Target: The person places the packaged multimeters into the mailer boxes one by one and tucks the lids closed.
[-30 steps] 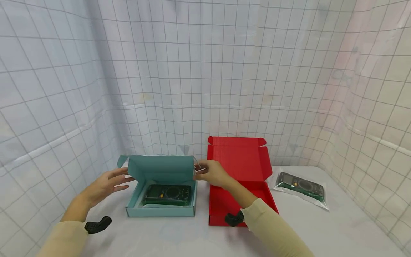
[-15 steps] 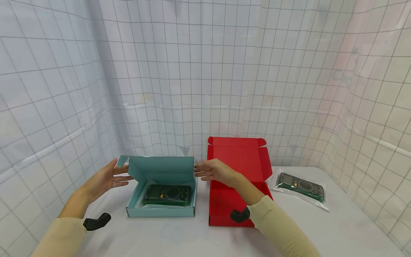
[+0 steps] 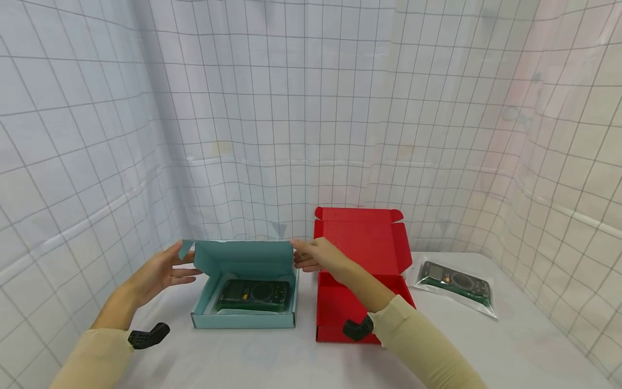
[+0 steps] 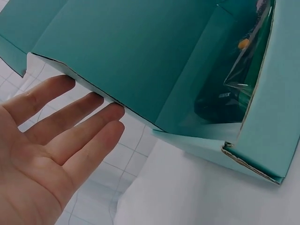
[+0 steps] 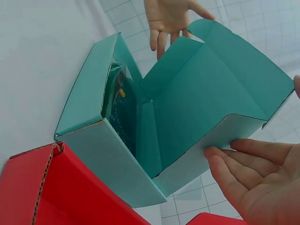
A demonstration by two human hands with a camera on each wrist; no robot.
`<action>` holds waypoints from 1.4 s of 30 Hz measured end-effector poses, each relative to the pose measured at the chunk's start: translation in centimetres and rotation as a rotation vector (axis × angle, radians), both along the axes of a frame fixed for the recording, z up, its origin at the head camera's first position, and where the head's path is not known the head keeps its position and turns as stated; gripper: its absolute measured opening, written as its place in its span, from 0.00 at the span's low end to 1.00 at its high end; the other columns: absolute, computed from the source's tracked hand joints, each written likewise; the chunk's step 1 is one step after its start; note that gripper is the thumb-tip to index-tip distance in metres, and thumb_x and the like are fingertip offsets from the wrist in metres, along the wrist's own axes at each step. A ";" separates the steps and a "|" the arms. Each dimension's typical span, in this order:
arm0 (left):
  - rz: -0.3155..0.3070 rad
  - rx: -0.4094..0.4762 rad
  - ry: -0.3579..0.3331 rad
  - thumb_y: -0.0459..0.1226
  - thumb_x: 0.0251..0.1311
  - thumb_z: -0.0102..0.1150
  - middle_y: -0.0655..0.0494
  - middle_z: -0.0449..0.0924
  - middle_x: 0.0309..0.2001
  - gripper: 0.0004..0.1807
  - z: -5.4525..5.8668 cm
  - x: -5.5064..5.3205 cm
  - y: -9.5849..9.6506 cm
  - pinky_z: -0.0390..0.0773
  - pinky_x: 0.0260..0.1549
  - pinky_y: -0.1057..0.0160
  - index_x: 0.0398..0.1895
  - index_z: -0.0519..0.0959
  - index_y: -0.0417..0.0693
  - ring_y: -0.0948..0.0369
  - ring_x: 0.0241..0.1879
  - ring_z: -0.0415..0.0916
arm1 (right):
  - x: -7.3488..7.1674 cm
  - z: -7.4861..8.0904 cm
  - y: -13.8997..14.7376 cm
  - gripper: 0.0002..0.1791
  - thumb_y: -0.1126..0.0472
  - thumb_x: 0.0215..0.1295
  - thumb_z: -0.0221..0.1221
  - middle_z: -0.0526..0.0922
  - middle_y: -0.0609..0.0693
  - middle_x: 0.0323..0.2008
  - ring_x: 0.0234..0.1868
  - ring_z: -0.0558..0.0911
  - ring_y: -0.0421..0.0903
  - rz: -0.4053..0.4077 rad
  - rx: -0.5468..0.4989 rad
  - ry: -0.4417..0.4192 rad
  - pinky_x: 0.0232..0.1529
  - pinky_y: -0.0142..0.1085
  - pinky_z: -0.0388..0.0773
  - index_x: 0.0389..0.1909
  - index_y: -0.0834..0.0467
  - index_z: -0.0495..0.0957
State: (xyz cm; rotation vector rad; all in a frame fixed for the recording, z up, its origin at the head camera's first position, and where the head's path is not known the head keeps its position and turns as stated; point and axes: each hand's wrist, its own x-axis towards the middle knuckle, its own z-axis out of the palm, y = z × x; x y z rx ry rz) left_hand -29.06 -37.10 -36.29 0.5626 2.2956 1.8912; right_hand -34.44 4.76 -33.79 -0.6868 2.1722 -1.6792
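Note:
A teal cardboard box (image 3: 243, 322) stands on the table with its lid (image 3: 245, 253) partly raised. Inside lies a dark green multimeter (image 3: 252, 292) in clear plastic. My left hand (image 3: 157, 275) is at the lid's left side, its straight fingertips against the side flap (image 4: 112, 70); its thumb reaches the front flap's corner. At the other end, my right hand (image 3: 323, 259) presses extended fingers (image 5: 251, 164) against the lid's right side flap (image 5: 206, 145). Its thumb is at the front flap's corner, mostly cut off in the right wrist view.
An open red cardboard box (image 3: 335, 333) stands close beside the teal one, under my right forearm, its lid (image 3: 359, 243) tipped back. Another bagged multimeter (image 3: 457, 281) lies on the table at the right. Grid-patterned curtains (image 3: 340, 108) surround the table (image 3: 218, 362).
The teal lid has tipped down slightly. My left thumb has come to the lid's left corner flap, and my right thumb has moved up to the right front corner.

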 end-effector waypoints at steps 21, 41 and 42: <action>-0.128 0.169 -0.010 0.42 0.85 0.28 0.57 0.79 0.62 0.24 -1.4 0.9 -0.8 0.80 0.56 0.51 0.63 0.78 0.54 0.48 0.59 0.80 | 0.5 -1.6 0.2 0.33 0.43 0.73 0.62 0.82 0.60 0.60 0.51 0.87 0.52 0.035 0.041 0.059 0.56 0.46 0.81 0.65 0.67 0.78; -0.312 0.308 -0.010 0.35 0.84 0.22 0.53 0.78 0.64 0.28 -3.3 1.5 -0.8 0.75 0.62 0.52 0.52 0.80 0.39 0.51 0.63 0.77 | 1.5 -3.1 1.0 0.28 0.47 0.75 0.60 0.85 0.58 0.52 0.53 0.84 0.57 0.100 0.057 0.107 0.58 0.44 0.81 0.62 0.65 0.81; -0.318 0.312 -0.010 0.35 0.84 0.21 0.53 0.78 0.64 0.28 -3.4 1.5 -0.8 0.75 0.63 0.52 0.53 0.80 0.39 0.51 0.63 0.77 | 1.4 -3.2 1.1 0.27 0.47 0.75 0.60 0.85 0.59 0.52 0.54 0.84 0.58 0.105 0.055 0.109 0.58 0.44 0.81 0.61 0.65 0.81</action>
